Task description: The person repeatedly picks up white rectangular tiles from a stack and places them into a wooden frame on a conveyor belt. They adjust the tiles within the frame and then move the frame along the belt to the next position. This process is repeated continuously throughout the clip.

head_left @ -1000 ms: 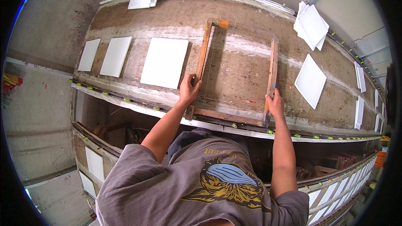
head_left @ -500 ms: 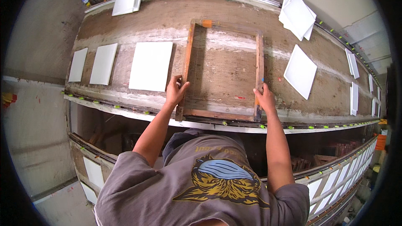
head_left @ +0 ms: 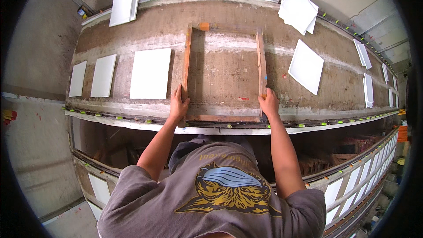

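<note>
A rectangular wooden screen printing frame (head_left: 261, 57) lies on the long stained table (head_left: 229, 11), close to its near edge. Sheer mesh seems to span it, with the brown tabletop showing through. A strip of orange tape marks its far left corner. My left hand (head_left: 178, 107) grips the left rail near the bottom, fingers closed around the wood. Across from it, my right hand (head_left: 269, 103) is closed on the right rail at about the same height. Left of the frame lies a white sheet (head_left: 150, 74); another white sheet (head_left: 306, 67) lies turned at an angle on the right.
Two smaller white sheets (head_left: 103, 76) lie farther left. Stacked white sheets stand at the far left (head_left: 123, 5) and far right (head_left: 298, 11). Green clips (head_left: 229, 126) line the table's near rail. A second table with white sheets (head_left: 337, 191) is behind me on the right.
The view has shifted, so table and frame appear farther left. My left fingers, looser before, have closed more around the left rail. The frame keeps about the same place among the sheets.
</note>
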Tool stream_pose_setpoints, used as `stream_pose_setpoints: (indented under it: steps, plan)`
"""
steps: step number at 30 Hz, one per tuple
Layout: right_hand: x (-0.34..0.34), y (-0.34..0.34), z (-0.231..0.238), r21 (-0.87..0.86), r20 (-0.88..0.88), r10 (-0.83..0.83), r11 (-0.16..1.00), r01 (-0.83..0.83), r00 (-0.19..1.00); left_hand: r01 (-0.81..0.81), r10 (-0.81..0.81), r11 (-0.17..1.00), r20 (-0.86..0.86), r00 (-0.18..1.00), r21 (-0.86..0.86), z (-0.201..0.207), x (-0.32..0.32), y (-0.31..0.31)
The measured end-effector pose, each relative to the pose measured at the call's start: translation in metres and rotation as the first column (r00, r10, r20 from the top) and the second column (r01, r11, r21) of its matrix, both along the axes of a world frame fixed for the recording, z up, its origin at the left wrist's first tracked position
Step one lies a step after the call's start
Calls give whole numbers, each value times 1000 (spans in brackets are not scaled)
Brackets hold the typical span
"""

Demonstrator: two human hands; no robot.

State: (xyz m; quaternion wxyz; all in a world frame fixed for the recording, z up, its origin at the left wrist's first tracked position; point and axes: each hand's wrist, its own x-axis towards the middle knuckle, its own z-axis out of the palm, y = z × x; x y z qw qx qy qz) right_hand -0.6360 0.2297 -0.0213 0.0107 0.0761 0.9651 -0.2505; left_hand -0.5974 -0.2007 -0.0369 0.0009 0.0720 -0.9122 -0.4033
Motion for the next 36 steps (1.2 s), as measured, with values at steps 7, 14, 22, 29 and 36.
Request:
stream_pose_setpoints:
  steps: [7, 14, 22, 29, 36]
  plan:
    - [6, 4, -6, -14, -11, -44, 999, 44, 999, -17, -10, 961, -95, 995, -275, 25, 1, 17]
    - [-8, 24, 15, -181, 202, -151, 965, 189, 968, 168, -246, 927, -205, 947, -336, 52, -58, 133]
    - [-41, 116, 29, -72, 88, -567, 816, 573, 819, 533, -548, 836, -207, 810, -129, 58, -120, 330]
    - [-63, 221, 10, 135, -54, -815, 566, 813, 577, 422, -488, 812, 72, 870, 404, -3, -180, 428]
    - [-68, 285, -39, -291, 260, -814, 447, 846, 519, 168, -494, 738, 352, 795, 654, 5, -192, 463]
